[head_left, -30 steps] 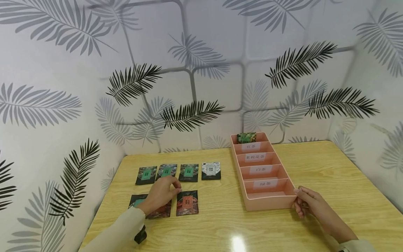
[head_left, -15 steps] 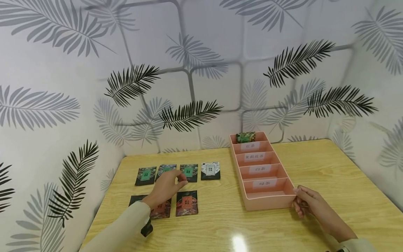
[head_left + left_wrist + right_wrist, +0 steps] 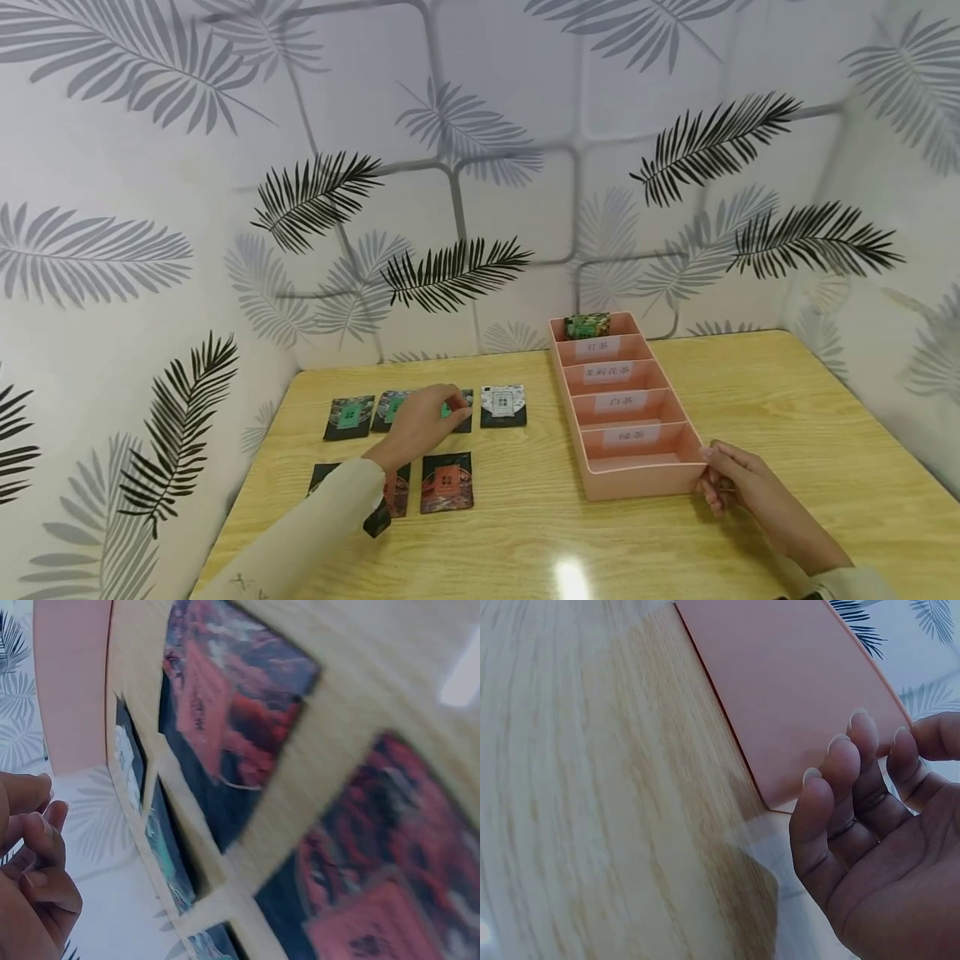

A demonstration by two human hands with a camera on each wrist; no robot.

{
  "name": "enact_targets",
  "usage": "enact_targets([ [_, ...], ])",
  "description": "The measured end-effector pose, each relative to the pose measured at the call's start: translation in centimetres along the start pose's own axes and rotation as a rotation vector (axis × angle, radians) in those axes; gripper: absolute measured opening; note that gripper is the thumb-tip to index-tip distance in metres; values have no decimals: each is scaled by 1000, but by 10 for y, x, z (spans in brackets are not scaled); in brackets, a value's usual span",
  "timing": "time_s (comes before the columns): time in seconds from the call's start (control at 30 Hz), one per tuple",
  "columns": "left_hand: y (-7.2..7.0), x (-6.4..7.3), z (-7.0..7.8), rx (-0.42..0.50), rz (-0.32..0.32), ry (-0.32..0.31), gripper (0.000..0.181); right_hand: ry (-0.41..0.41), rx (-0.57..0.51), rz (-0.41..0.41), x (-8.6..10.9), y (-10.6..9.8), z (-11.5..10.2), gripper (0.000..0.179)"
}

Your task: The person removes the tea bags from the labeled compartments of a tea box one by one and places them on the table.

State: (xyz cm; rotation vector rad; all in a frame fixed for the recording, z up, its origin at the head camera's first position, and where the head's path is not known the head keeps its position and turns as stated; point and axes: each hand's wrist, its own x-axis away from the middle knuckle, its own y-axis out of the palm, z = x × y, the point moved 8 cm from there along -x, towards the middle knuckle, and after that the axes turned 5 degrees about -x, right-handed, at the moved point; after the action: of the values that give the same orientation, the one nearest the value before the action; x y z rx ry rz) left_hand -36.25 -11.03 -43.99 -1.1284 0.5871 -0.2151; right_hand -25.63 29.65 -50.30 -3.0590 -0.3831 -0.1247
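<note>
My left hand (image 3: 416, 425) hovers over the back row of tea sachets, fingers loosely curled with nothing between them. It partly covers the green-labelled sachet (image 3: 459, 423) just left of the white-and-black sachet (image 3: 503, 404). Closer to me lie a red sachet (image 3: 447, 482) and another red sachet (image 3: 375, 847), partly behind my left wrist in the head view. My right hand (image 3: 742, 487) pinches the near right corner of a pink compartment box (image 3: 645, 483) between thumb and index finger; its other fingers curl beside the wall.
Labelled dividers split the box into several compartments; the farthest holds a green patterned sachet (image 3: 587, 326). More green-labelled sachets (image 3: 349, 417) lie at the left back of the wooden table (image 3: 525, 542). A leaf-patterned wall (image 3: 480, 192) rises behind the table.
My left hand has moved right and away from me, from above the red sachets to the back row. My right hand keeps its hold on the box corner.
</note>
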Motion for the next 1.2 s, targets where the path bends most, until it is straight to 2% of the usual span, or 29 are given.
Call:
enact_targets([
  [0.2,3,-18,10,15,-8,-3,17,-2,0,-1,1,-1,0,44],
  [0.53,8,-42,29,44,-24,17,10,-8,-8,4,0,-3,1,44],
  [0.87,14,-64,47,66,-14,60,14,5,-14,7,-1,-2,4,42],
  [1.2,21,-90,57,88,8,86,16,-4,2,11,-1,-3,2,44],
])
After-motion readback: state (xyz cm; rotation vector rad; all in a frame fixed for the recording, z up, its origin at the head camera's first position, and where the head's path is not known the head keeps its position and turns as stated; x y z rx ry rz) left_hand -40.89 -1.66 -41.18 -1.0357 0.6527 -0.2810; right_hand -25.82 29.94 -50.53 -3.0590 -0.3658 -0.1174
